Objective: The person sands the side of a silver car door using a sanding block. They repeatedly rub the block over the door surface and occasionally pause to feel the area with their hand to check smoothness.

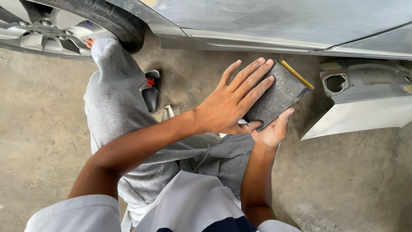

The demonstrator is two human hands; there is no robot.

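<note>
Head view | both hands [246,109] hold grey sanding block [279,96] | silver car panel [365,103] beside

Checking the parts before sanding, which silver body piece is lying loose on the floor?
The detached panel at right, with a round opening, lies on concrete; the other stays on the car.

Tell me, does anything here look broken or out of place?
Yes. A silver car body panel lies loose on the concrete floor beside the car, not attached. The car's side looks dull and scuffed. Both hands, left hand and right hand, hold a dusty grey sanding block.
</note>
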